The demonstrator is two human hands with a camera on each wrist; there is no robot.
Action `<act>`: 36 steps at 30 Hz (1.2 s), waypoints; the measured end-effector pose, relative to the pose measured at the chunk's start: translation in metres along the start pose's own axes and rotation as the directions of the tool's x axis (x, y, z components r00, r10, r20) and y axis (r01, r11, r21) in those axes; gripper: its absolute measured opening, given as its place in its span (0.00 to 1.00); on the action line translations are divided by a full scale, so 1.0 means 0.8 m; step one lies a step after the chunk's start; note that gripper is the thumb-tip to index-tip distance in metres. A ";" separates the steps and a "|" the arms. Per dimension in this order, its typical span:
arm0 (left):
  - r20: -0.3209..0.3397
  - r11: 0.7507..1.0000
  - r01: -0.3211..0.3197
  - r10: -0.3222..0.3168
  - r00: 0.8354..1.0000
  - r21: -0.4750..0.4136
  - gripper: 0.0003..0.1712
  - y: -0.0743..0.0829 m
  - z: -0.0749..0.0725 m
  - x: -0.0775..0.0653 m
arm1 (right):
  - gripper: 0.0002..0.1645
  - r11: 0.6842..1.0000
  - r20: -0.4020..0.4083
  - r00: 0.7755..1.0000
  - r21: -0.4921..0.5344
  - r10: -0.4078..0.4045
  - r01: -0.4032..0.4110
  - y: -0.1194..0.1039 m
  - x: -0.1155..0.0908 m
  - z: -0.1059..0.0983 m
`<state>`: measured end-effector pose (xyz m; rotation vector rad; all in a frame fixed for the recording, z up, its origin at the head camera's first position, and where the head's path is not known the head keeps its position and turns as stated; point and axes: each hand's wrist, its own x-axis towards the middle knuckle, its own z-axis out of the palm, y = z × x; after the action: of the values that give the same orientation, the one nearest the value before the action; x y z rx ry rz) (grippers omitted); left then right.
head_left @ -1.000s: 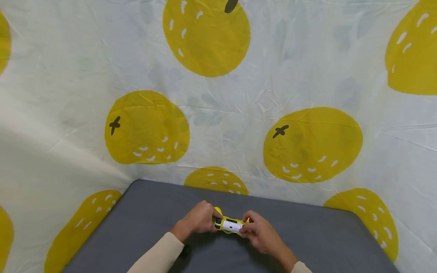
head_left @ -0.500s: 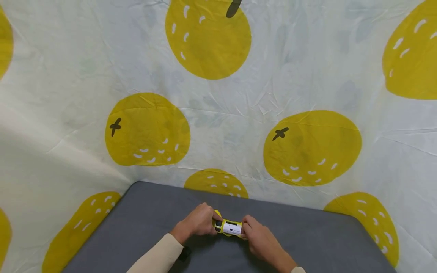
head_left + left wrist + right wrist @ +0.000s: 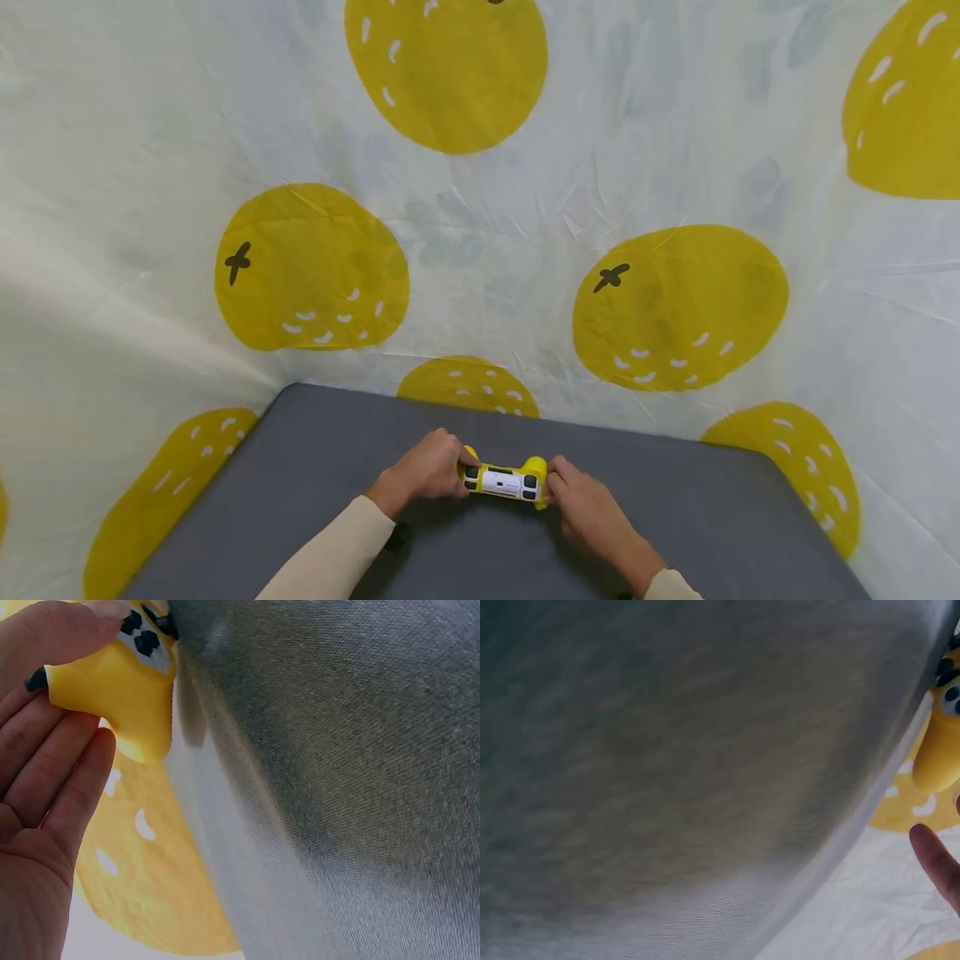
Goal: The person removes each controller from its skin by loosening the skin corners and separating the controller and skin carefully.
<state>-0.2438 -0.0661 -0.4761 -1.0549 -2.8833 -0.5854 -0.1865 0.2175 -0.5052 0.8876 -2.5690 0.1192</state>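
A white game controller (image 3: 501,483) with black triggers and a yellow cover is held over the grey surface, its trigger edge towards me in the head view. My left hand (image 3: 429,465) grips its left end, thumb over the top. In the left wrist view the left hand (image 3: 45,742) holds the yellow handle, and a black thumbstick (image 3: 36,679) sticks out between thumb and fingers. My right hand (image 3: 592,508) pinches at the right end, beside the yellow handle (image 3: 536,467). The right wrist view catches only a fingertip (image 3: 934,859) below the yellow handle (image 3: 939,754).
The dark grey padded surface (image 3: 337,442) lies under both hands. A white cloth (image 3: 487,275) printed with yellow fruit hangs behind it and along both sides. Something small and black (image 3: 397,537) shows under the left wrist.
The right hand has moved outward from over the controller's right end, and the right triggers and yellow handle have come into sight. The left hand keeps its grip on the left end.
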 end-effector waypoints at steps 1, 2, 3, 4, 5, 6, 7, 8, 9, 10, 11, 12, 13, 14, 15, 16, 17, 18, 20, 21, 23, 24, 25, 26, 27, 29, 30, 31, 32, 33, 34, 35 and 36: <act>0.002 1.000 0.006 -0.006 1.000 0.001 0.21 0.000 -0.001 0.000 | 0.15 1.000 -0.007 1.000 0.009 0.001 -0.001 0.001 0.000 0.000; 0.001 1.000 0.009 -0.009 1.000 -0.001 0.21 0.000 -0.003 0.001 | 0.15 1.000 -0.016 1.000 0.024 0.009 -0.008 0.001 -0.001 0.000; 0.003 1.000 0.013 -0.013 1.000 -0.008 0.22 0.000 -0.004 0.001 | 0.15 0.999 -0.030 0.999 0.049 0.018 -0.016 0.001 -0.001 0.000; 0.005 1.000 0.014 -0.014 1.000 -0.015 0.22 0.001 -0.004 0.002 | 0.15 0.996 -0.039 0.999 0.084 0.033 -0.029 0.000 -0.002 0.001; 0.011 1.000 0.017 -0.016 1.000 -0.021 0.22 0.002 -0.003 0.002 | 0.16 0.991 -0.052 0.998 0.130 0.048 -0.041 -0.002 -0.003 0.001; 0.015 0.999 0.016 -0.016 1.000 -0.027 0.22 0.003 -0.002 0.002 | 0.16 0.982 -0.064 0.996 0.182 0.069 -0.056 -0.004 -0.005 0.002; 0.019 0.999 0.020 -0.019 1.000 -0.033 0.22 0.003 -0.001 0.003 | 0.17 0.969 -0.071 0.992 0.233 0.101 -0.082 -0.006 -0.005 0.001; 0.024 0.999 0.025 -0.024 0.999 -0.041 0.22 0.003 0.000 0.003 | 0.18 0.952 -0.074 0.988 0.285 0.136 -0.110 -0.008 -0.005 0.001; 0.030 0.999 0.032 -0.031 0.999 -0.042 0.22 0.003 0.002 0.003 | 0.18 0.931 -0.079 0.983 0.340 0.168 -0.132 -0.011 -0.005 0.001; 0.033 0.998 0.038 -0.037 0.999 -0.045 0.22 0.003 0.003 0.002 | 0.18 0.908 -0.076 0.976 0.387 0.202 -0.158 -0.013 -0.004 0.000; 0.032 0.998 0.043 -0.042 0.999 -0.044 0.22 0.002 0.004 0.002 | 0.18 0.887 -0.072 0.970 0.424 0.234 -0.182 -0.016 -0.003 0.000; 0.024 0.998 0.043 -0.042 0.999 -0.043 0.22 0.001 0.004 0.003 | 0.18 0.868 -0.065 0.962 0.451 0.264 -0.208 -0.018 -0.001 -0.001; 0.017 0.998 0.042 -0.042 0.999 -0.040 0.22 0.000 0.004 0.003 | 0.17 0.853 -0.052 0.956 0.468 0.289 -0.232 -0.021 0.002 -0.002; 0.011 0.998 0.040 -0.039 0.999 -0.039 0.22 -0.001 0.003 0.004 | 0.17 0.846 -0.040 0.953 0.473 0.300 -0.246 -0.023 0.004 -0.002; 0.003 0.999 0.034 -0.034 0.999 -0.041 0.22 -0.002 0.002 0.006 | 0.19 0.846 -0.020 0.952 0.465 0.305 -0.261 -0.024 0.007 -0.002; -0.004 0.999 0.027 -0.027 1.000 -0.040 0.22 -0.002 0.002 0.007 | 0.22 0.855 0.006 0.954 0.443 0.299 -0.270 -0.025 0.010 -0.002; -0.008 0.999 0.024 -0.025 1.000 -0.037 0.22 -0.003 0.001 0.008 | 0.26 0.866 0.031 0.957 0.418 0.288 -0.274 -0.026 0.013 0.000; -0.006 0.999 0.025 -0.025 1.000 -0.039 0.22 -0.003 0.001 0.009 | 0.29 0.880 0.053 0.961 0.390 0.271 -0.270 -0.027 0.016 0.001; 0.001 0.998 0.033 -0.033 0.999 -0.048 0.22 -0.003 0.002 0.009 | 0.32 0.909 0.082 0.968 0.334 0.236 -0.250 -0.028 0.021 0.005; -0.001 0.998 0.037 -0.037 0.999 -0.054 0.22 -0.003 0.002 0.008 | 0.32 0.919 0.088 0.970 0.312 0.225 -0.242 -0.028 0.023 0.008; -0.012 0.997 0.036 -0.037 0.999 -0.070 0.22 -0.002 0.004 0.008 | 0.29 0.932 0.073 0.974 0.281 0.217 -0.228 -0.028 0.026 0.010; -0.020 0.996 0.037 -0.039 0.999 -0.079 0.22 -0.002 0.004 0.007 | 0.27 0.936 0.058 0.975 0.270 0.216 -0.224 -0.028 0.028 0.010; -0.031 0.996 0.037 -0.039 0.999 -0.083 0.22 -0.001 0.005 0.006 | 0.25 0.940 0.044 0.975 0.262 0.217 -0.221 -0.028 0.029 0.010; -0.040 0.995 0.039 -0.043 0.998 -0.094 0.21 0.000 0.006 0.005 | 0.24 0.942 0.035 0.975 0.256 0.218 -0.219 -0.028 0.031 0.010; -0.046 0.993 0.049 -0.054 0.998 -0.106 0.21 0.000 0.007 0.004 | 0.23 0.943 0.028 0.976 0.253 0.216 -0.216 -0.028 0.032 0.010; -0.045 0.987 0.076 -0.083 0.996 -0.139 0.21 0.003 0.009 0.000 | 0.21 0.946 0.022 0.978 0.252 0.205 -0.204 -0.028 0.035 0.010; -0.046 0.983 0.094 -0.102 0.994 -0.156 0.21 0.005 0.010 -0.001 | 0.21 0.947 0.025 0.979 0.251 0.201 -0.201 -0.028 0.035 0.010; -0.053 0.979 0.106 -0.117 0.992 -0.174 0.21 0.007 0.012 -0.002 | 0.20 0.946 0.025 0.980 0.256 0.197 -0.197 -0.028 0.035 0.010; -0.063 0.971 0.125 -0.140 0.988 -0.201 0.21 0.009 0.015 -0.003 | 0.20 0.945 0.030 0.980 0.259 0.196 -0.197 -0.028 0.035 0.010; -0.079 0.962 0.146 -0.168 0.983 -0.229 0.22 0.011 0.018 -0.003 | 0.20 0.942 0.038 0.979 0.266 0.200 -0.202 -0.028 0.034 0.010; -0.103 0.954 0.165 -0.196 0.975 -0.252 0.22 0.013 0.022 -0.003 | 0.20 0.940 0.039 0.978 0.273 0.203 -0.206 -0.028 0.034 0.011; -0.128 0.942 0.186 -0.228 0.965 -0.280 0.21 0.015 0.025 -0.003 | 0.20 0.936 0.042 0.977 0.282 0.210 -0.213 -0.027 0.033 0.011; -0.157 0.932 0.204 -0.259 0.953 -0.301 0.20 0.017 0.029 -0.003 | 0.20 0.930 0.052 0.974 0.289 0.222 -0.227 -0.027 0.033 0.012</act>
<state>-0.2312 -0.0499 -0.4932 -0.6287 -2.8241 -1.0745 -0.1958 0.1832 -0.5044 0.6895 -2.7059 0.5754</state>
